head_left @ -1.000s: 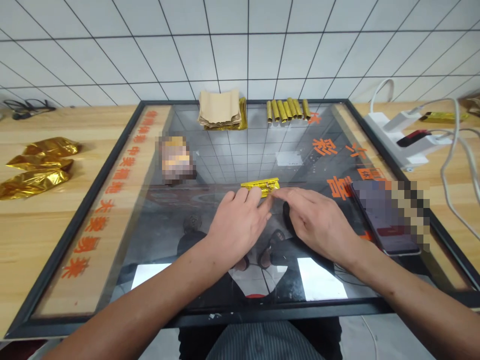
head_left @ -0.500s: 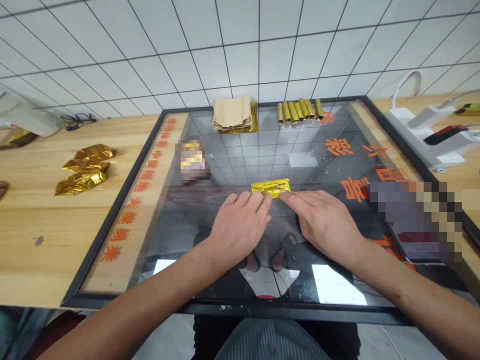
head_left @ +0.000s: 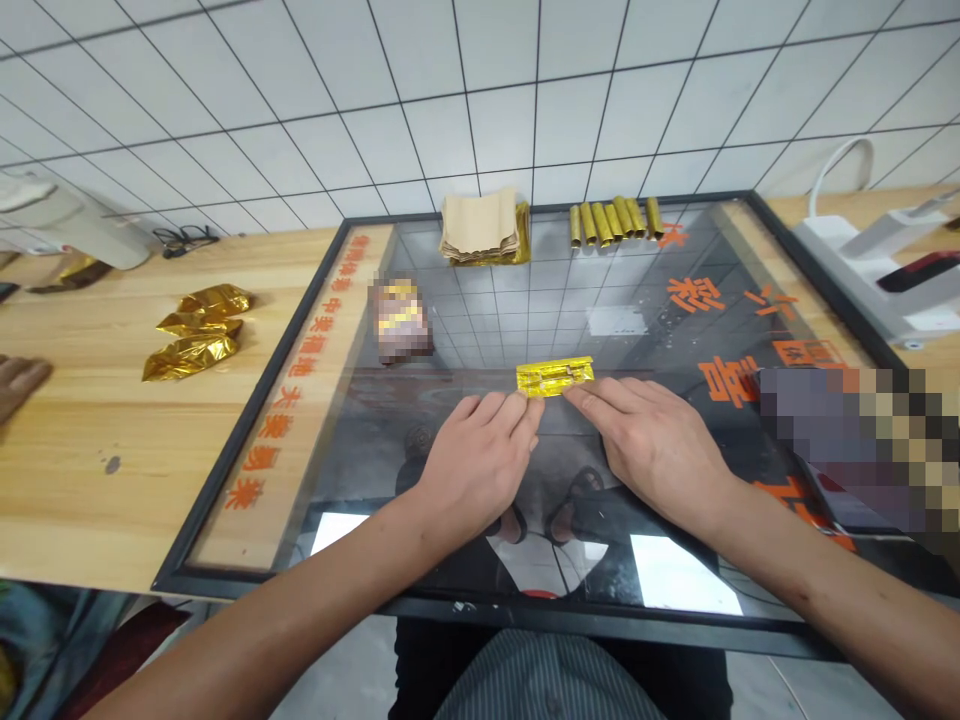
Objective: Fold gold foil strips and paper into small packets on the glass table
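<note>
A small strip of gold foil paper (head_left: 555, 374) lies on the glass top, its upper edge folded and its surface creased. My left hand (head_left: 480, 450) presses fingertips on its lower left edge, fingers closed together and thumb tucked beneath. At the lower right edge, my right hand (head_left: 652, 435) holds the strip with index finger and thumb, the other fingers curled. The fingertips partly cover the foil's lower edge. Behind it stand a stack of brown paper sheets with gold foil backing (head_left: 480, 228) and a row of rolled gold tubes (head_left: 615, 220).
Crumpled gold foil pieces (head_left: 199, 330) lie on the wooden table (head_left: 67, 520) at left, near another person's hand (head_left: 21, 385). A blurred packet (head_left: 401, 320) and a phone-like dark object (head_left: 847, 450) flank my hands. A white power strip (head_left: 862, 270) sits at right, below the tiled wall.
The view has shifted slightly left, so things sit further right. Both hands stay on the foil, and more of it shows above the fingers. The other person's hand shows more at left.
</note>
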The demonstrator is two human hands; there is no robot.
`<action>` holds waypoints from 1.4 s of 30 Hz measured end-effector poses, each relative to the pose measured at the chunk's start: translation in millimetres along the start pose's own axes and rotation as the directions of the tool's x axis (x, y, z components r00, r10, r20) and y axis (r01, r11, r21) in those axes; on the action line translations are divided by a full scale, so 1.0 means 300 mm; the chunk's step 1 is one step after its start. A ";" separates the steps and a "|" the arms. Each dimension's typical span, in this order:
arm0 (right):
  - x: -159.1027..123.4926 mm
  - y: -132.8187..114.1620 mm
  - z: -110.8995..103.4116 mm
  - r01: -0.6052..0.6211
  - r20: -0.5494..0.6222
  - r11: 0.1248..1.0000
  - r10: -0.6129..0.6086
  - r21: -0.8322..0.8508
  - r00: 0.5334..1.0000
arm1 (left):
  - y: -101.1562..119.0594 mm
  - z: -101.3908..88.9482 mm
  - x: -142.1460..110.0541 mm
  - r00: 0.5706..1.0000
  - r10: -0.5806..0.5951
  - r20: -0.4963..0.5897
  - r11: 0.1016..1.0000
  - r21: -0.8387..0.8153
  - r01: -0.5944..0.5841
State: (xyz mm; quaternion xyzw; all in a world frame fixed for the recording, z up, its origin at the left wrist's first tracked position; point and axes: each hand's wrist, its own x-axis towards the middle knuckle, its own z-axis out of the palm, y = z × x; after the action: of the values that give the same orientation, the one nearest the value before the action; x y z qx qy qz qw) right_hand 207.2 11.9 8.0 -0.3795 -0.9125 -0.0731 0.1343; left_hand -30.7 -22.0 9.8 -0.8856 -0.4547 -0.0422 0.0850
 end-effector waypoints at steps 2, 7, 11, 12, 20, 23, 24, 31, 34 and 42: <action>0.004 0.001 0.001 0.003 0.014 1.000 -0.003 -0.017 1.000 | -0.006 0.004 0.021 1.000 0.005 0.015 1.000 0.005 -0.005; 0.015 0.003 0.001 0.007 0.054 0.999 -0.004 -0.049 0.999 | -0.014 0.014 0.051 1.000 0.017 0.004 1.000 0.019 -0.017; 0.016 -0.012 -0.008 0.008 0.102 0.996 0.002 -0.092 0.995 | -0.002 0.014 0.055 1.000 0.026 0.006 0.999 0.028 -0.026; 0.014 -0.018 -0.012 0.010 0.112 0.994 0.001 -0.105 0.994 | 0.003 0.013 0.057 1.000 0.027 0.003 0.999 0.027 -0.027; 0.006 -0.054 -0.034 0.011 0.139 0.990 0.009 -0.139 0.990 | 0.025 0.019 0.072 1.000 -0.018 0.002 1.000 0.015 0.018; 0.003 -0.054 -0.029 -0.009 0.124 0.992 0.024 -0.125 0.992 | 0.030 0.023 0.069 1.000 -0.027 0.007 0.999 0.018 0.027; 0.002 -0.054 -0.028 -0.010 0.124 0.992 0.026 -0.124 0.992 | 0.031 0.022 0.069 1.000 -0.027 0.011 0.999 0.024 0.027; 0.005 -0.062 -0.029 -0.009 0.146 0.988 0.032 -0.154 0.989 | 0.030 0.009 0.046 0.999 -0.042 0.019 0.997 0.067 0.040; -0.002 -0.062 -0.033 -0.018 0.141 0.986 0.042 -0.167 0.989 | 0.027 0.008 0.026 0.997 -0.077 -0.006 0.995 0.067 0.077; -0.012 -0.048 -0.040 -0.061 0.142 0.982 0.087 -0.179 0.986 | 0.029 0.000 0.005 0.992 -0.119 -0.032 0.992 0.038 0.120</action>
State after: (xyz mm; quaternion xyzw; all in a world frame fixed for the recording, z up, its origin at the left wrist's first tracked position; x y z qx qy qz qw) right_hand 201.7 -3.6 17.9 -0.4278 -0.8954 -0.1187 0.0346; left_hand -22.8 -25.7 9.0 -0.8542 -0.5063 -0.0512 0.1068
